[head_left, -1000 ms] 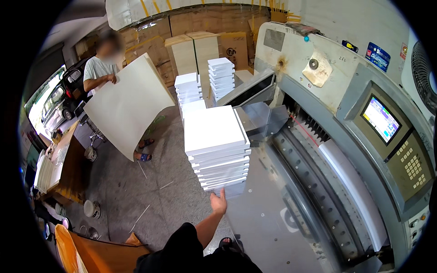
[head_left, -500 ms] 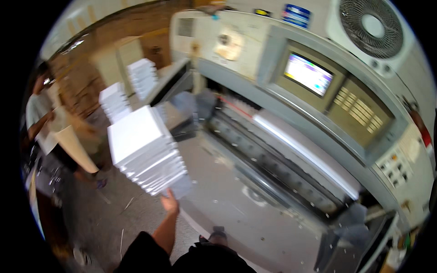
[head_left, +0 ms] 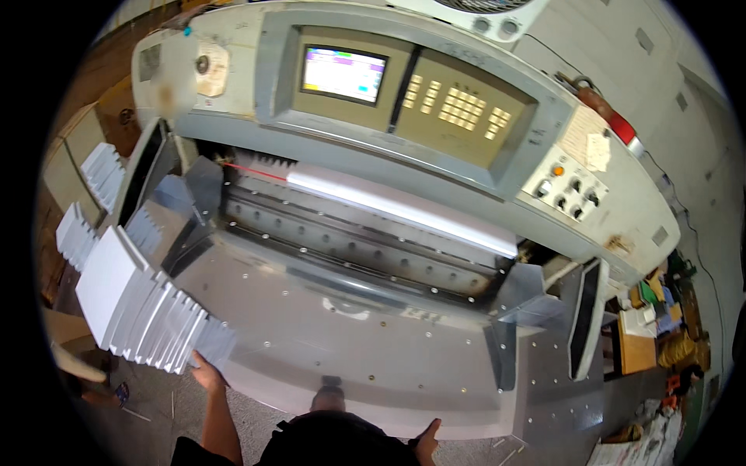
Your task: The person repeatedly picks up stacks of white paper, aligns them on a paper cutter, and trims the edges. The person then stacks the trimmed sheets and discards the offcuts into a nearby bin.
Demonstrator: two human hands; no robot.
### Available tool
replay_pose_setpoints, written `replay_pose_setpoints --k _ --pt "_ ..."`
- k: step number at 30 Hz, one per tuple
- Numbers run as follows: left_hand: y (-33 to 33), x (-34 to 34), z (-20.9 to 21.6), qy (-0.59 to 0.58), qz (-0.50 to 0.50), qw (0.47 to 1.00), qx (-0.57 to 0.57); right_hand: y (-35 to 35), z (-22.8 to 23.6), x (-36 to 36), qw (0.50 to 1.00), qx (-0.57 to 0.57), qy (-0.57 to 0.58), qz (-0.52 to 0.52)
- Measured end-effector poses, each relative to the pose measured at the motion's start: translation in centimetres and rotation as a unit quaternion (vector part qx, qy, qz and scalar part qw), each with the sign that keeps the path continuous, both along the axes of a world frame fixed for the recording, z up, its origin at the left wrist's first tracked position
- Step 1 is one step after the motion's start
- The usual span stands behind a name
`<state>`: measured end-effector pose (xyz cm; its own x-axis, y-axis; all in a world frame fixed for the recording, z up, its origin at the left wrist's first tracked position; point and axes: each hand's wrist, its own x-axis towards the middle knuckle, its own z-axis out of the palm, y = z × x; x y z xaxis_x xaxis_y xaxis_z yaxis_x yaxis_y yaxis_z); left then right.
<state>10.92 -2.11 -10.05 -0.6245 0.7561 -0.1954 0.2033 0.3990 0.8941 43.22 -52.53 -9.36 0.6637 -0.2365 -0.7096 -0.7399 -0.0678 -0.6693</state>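
Moderate indoor light, glowing screen (head_left: pixel 344 74), glare on metal table (head_left: pixel 303 330), curved black-vignetted edges.

This looks like a workshop: ahead of the left grip (head_left: pixel 207 373) and right grip (head_left: pixel 426 441) rises a big grey machine (head_left: pixel 225 124) with a lit screen (head_left: pixel 344 75), a keypad (head_left: pixel 462 107) and a wide metal desk (head_left: pixel 404 357). A ridged white stack (head_left: pixel 116 291) stands just beside the left grip, thin scraps (head_left: pixel 136 415) lie left of it, and a cluttered wooden desk (head_left: pixel 637 353) stands well right of the right grip.

Passable over flat grey metal tabletop (head_left: pixel 412 353); blocked left by stacked white rectangular slabs (head_left: pixel 138 307), right by upright grey plate (head_left: pixel 502 359).
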Motion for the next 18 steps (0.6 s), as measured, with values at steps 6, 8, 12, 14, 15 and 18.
replay_pose_setpoints --k 6,8,12,14,15,18 --pt "0.2 0.4 0.1 0.015 -0.027 0.999 0.023 1.6 1.5 -0.6 0.991 0.091 -0.064 -0.071" --pt "0.3 0.2 0.0 0.01 -0.019 1.0 0.012 0.8 0.6 -0.6 0.993 0.086 -0.047 -0.06" --pt "-0.3 0.4 0.9 0.016 -0.032 0.999 0.029 1.4 1.7 -0.8 0.994 0.079 -0.032 -0.061" --pt "0.0 0.2 0.3 -0.004 -0.038 0.999 0.015 2.0 2.0 -0.7 0.991 0.099 -0.055 -0.075" --pt "0.1 0.1 0.0 0.001 -0.042 0.999 0.032 1.8 1.3 -0.5 0.989 0.109 -0.067 -0.079" --pt "0.2 -0.6 -1.0 0.02 -0.042 0.998 0.042 0.5 0.4 -0.5 0.996 0.067 -0.025 -0.06"
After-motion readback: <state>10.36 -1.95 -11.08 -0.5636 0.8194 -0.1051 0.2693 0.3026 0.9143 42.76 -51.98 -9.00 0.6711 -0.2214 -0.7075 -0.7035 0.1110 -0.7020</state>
